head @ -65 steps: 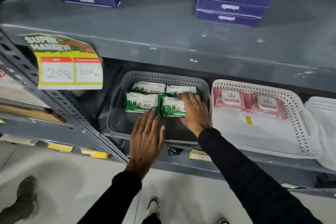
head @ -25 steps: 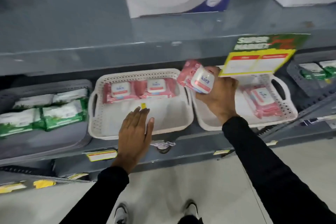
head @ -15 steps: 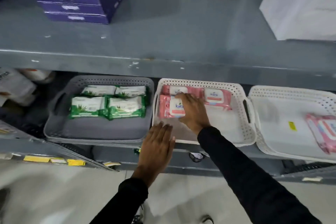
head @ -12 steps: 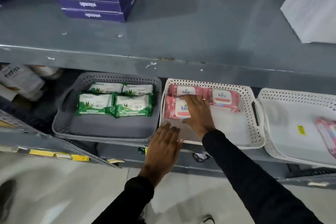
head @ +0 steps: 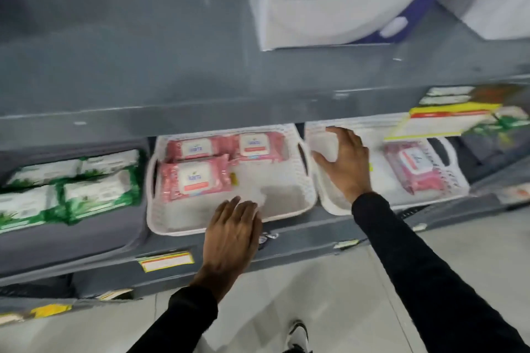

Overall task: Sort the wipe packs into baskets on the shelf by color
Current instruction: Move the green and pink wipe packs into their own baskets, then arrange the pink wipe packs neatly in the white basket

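Since half a second ago the right hand (head: 345, 165) has left the middle white basket (head: 292, 216) and now reaches, empty with fingers spread, into the white basket (head: 329, 203) just right of it. Three pink wipe packs (head: 195, 178) lie in the middle basket; one pink pack (head: 413, 167) lies in the right one (blurred). Left of the middle basket, green wipe packs (head: 94, 189) fill a grey basket (head: 71, 241). At the middle basket's front rim, the left hand (head: 231, 235) rests flat, its grip open.

long black sleeves (head: 424, 272), bare hands, white shoe (head: 298, 334).
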A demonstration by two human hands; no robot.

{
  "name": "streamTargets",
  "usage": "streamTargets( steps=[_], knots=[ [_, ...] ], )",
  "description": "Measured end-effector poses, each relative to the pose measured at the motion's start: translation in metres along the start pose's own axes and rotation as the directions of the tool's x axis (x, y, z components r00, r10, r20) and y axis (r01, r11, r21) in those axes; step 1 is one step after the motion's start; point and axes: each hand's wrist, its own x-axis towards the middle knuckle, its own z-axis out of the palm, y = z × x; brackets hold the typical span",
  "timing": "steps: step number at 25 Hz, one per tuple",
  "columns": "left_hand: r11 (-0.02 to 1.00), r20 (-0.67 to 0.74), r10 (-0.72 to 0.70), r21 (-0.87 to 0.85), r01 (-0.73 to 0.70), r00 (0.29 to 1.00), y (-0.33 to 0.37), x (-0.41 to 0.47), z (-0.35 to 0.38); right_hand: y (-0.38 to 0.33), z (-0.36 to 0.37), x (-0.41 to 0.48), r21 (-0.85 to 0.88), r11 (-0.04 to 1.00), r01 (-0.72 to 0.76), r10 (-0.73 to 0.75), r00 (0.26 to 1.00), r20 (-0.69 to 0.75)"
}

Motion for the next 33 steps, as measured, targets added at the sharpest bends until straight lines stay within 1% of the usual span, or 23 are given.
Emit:
streamTargets(
  steps=[2,3,4,6,8,10,13,14,16,18,19,20,21,22,24,26,27,29,30,31,33],
  knots=[
    [0.998,0.03,0.056,0.007,-0.056,0.998,0.029,0.013,0.007,0.064,-0.026,-0.001,-0.096,0.981,-0.167,0.166,0.986,-0.027],
    [0.996,0.056,0.092,0.004,-0.092,0.994,0.054,0.022,0.017,0.104,-0.043,-0.005,-0.148,0.956,-0.253,0.251,0.967,-0.034],
    [0.994,0.076,0.105,0.02,-0.106,0.992,0.067,0.027,0.021,0.129,-0.051,-0.005,-0.204,0.93,-0.306,0.307,0.951,-0.027],
    [0.994,0.076,0.071,0.081,-0.078,0.995,0.077,0.033,0.024,0.161,-0.06,-0.006,-0.291,0.88,-0.375,0.408,0.911,0.057],
    [0.992,0.043,0.034,0.124,-0.039,0.999,0.084,0.036,0.029,0.184,-0.063,-0.004,-0.324,0.853,-0.41,0.47,0.872,0.136],
    [0.985,0.031,0.011,0.174,-0.016,0.999,0.088,0.037,0.034,0.197,-0.062,-0.001,-0.301,0.862,-0.407,0.463,0.875,0.144],
    [0.984,0.023,0.022,0.179,-0.026,0.999,0.089,0.035,0.034,0.19,-0.067,-0.001,-0.218,0.903,-0.37,0.398,0.911,0.104],
    [0.983,0.024,0.029,0.179,-0.033,0.999,0.088,0.035,0.032,0.183,-0.07,-0.001,-0.159,0.922,-0.352,0.369,0.924,0.1],
    [0.984,0.023,0.043,0.17,-0.047,0.999,0.086,0.035,0.031,0.157,-0.073,-0.002,0.015,0.952,-0.305,0.303,0.949,0.088],
    [0.985,0.042,0.05,0.164,-0.056,0.998,0.078,0.032,0.027,0.115,-0.07,-0.002,0.157,0.974,-0.165,0.158,0.986,0.054],
    [0.984,0.047,0.06,0.164,-0.067,0.997,0.075,0.03,0.025,0.093,-0.068,-0.001,0.178,0.982,-0.07,0.067,0.998,0.019],
    [0.983,0.043,0.062,0.17,-0.068,0.997,0.069,0.026,0.022,0.069,-0.062,0.0,0.171,0.985,0.016,-0.013,1.0,-0.017],
    [0.981,0.034,0.053,0.183,-0.058,0.998,0.061,0.022,0.019,0.046,-0.054,0.001,0.129,0.989,0.071,-0.068,0.997,-0.022],
    [0.981,0.023,0.027,0.191,-0.03,0.999,0.052,0.018,0.016,0.025,-0.046,0.001,0.072,0.99,0.118,-0.12,0.992,0.024],
    [0.984,0.007,-0.01,0.18,0.009,1.0,0.039,0.011,0.012,0.002,-0.03,-0.003,-0.019,0.983,0.185,-0.178,0.965,0.192],
    [0.983,-0.012,0.003,0.184,-0.001,1.0,0.033,0.007,0.011,-0.003,-0.016,-0.001,-0.063,0.98,0.189,-0.163,0.941,0.296],
    [0.983,-0.015,0.005,0.182,-0.002,1.0,0.031,0.008,0.011,-0.001,-0.008,0.003,-0.085,0.985,0.152,-0.115,0.934,0.338],
    [0.986,-0.015,0.011,0.169,-0.008,1.0,0.03,0.005,0.012,0.001,0.0,0.012,-0.082,0.996,0.016,0.018,0.919,0.394],
    [0.986,-0.015,0.012,0.168,-0.009,1.0,0.031,0.004,0.013,0.003,0.002,0.017,-0.097,0.995,-0.009,0.048,0.911,0.409],
    [0.987,-0.008,0.002,0.159,0.0,1.0,0.031,0.003,0.013,0.007,0.004,0.02,-0.141,0.99,-0.004,0.061,0.911,0.407],
    [0.99,-0.009,-0.006,0.142,0.007,1.0,0.028,0.003,0.013,0.017,0.01,0.026,-0.263,0.965,0.0,0.101,0.924,0.37]
  ],
)
